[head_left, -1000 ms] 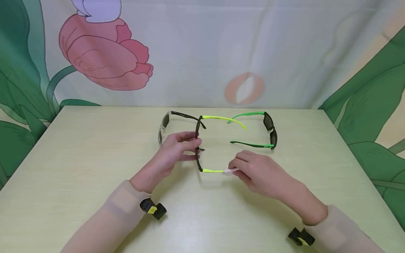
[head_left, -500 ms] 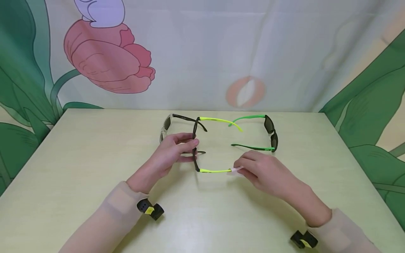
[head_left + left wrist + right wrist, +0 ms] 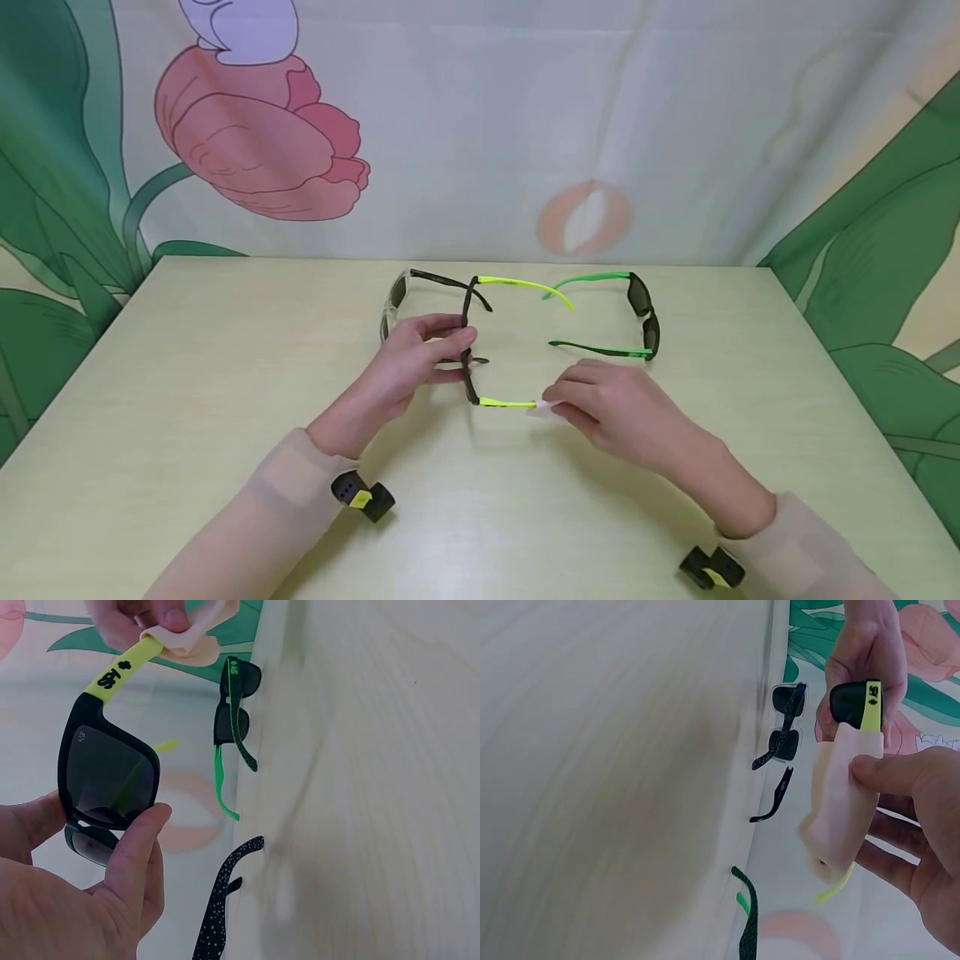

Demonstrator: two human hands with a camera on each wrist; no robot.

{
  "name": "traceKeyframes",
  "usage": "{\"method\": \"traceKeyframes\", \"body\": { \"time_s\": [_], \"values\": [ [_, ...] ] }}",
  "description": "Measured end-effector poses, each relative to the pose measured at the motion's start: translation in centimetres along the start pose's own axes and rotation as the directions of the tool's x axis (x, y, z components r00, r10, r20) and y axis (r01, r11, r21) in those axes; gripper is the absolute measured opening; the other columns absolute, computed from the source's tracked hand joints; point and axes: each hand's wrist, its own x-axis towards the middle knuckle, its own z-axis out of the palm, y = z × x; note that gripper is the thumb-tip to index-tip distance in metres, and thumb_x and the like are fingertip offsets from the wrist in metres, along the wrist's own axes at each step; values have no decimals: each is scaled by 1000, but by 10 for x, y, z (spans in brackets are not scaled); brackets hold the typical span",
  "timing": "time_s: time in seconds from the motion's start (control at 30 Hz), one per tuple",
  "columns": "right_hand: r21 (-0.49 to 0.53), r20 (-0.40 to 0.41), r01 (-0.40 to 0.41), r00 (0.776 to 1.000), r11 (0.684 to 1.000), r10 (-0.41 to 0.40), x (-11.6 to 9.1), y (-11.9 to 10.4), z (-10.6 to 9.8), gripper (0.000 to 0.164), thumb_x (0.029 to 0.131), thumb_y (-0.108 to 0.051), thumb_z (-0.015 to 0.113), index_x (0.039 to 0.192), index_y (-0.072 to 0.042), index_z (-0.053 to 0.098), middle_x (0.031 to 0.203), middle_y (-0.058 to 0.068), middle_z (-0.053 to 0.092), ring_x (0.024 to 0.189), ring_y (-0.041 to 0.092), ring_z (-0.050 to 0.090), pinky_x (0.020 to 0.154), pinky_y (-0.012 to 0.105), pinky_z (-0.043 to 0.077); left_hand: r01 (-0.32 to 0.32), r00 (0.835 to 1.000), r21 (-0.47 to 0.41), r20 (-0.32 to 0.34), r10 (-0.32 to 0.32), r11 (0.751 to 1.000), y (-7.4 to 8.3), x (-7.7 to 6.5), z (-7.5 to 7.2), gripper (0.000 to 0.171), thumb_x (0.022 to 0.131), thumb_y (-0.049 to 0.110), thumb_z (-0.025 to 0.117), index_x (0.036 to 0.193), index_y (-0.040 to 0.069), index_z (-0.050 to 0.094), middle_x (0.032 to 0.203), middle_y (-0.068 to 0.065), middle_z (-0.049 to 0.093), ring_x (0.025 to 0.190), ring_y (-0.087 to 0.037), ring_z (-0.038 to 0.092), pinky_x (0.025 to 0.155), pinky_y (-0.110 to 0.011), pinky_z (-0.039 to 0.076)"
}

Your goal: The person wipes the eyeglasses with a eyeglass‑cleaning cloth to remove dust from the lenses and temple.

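Observation:
My left hand (image 3: 408,358) grips a pair of sunglasses (image 3: 112,776) with a black frame and yellow temples, holding it by the middle of the front above the table. In the left wrist view, the thumb and fingers lie around the bridge, over part of the lenses. A pale pink cloth (image 3: 847,795) is folded around the near yellow temple. My right hand (image 3: 618,408) pinches this cloth between thumb and fingers, so the temple's end is hidden. Lettering shows on the temple near its hinge.
Behind my left hand, clear-framed sunglasses (image 3: 397,292) with black speckled temples lie on the table (image 3: 187,375), partly covered. Green-templed sunglasses (image 3: 645,317) rest at the back right, temples pointing left. A printed curtain (image 3: 450,125) hangs behind the table.
My right hand slid the cloth rightward along the near temple, then back left toward the hinge. My left hand keeps its grip on the sunglasses, which shifted only slightly.

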Motion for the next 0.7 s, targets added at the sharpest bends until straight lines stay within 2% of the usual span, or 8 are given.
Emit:
{"method": "traceKeyframes", "body": {
  "time_s": [0.13,0.23,0.43,0.7],
  "values": [
    [-10,33,-17,999,1000,17,6,-5,2,16,83,-3,85,96,-10,78,90,-3,71,82,13,68,70,27,58,11,1000,3,-12,-11,1000,-1,2,5,54,102,13,66,146,-10,46,130,-19,53,119,-37,58,91,-44,59],
    [-18,54,-25,998,1000,26,10,-8,5,16,83,-3,85,96,-10,77,90,-3,70,80,12,67,68,26,57,15,1000,6,-20,-15,1000,-2,3,9,53,101,13,67,145,-9,47,128,-19,54,116,-37,59,90,-43,59],
    [-24,55,-8,998,1000,9,18,-13,7,16,84,-4,85,97,-11,77,89,-3,70,80,13,67,67,26,57,30,999,-15,-26,-30,999,-5,5,18,53,102,14,67,144,-11,46,125,-18,55,107,-27,59,88,-42,60],
    [-22,58,-19,998,1000,20,23,-18,7,15,85,-6,85,98,-9,77,90,-2,70,80,14,66,66,28,57,32,999,-29,-20,-32,999,-9,8,23,54,102,17,66,144,-11,46,128,-19,55,120,-34,55,89,-41,60]
  ]
}}
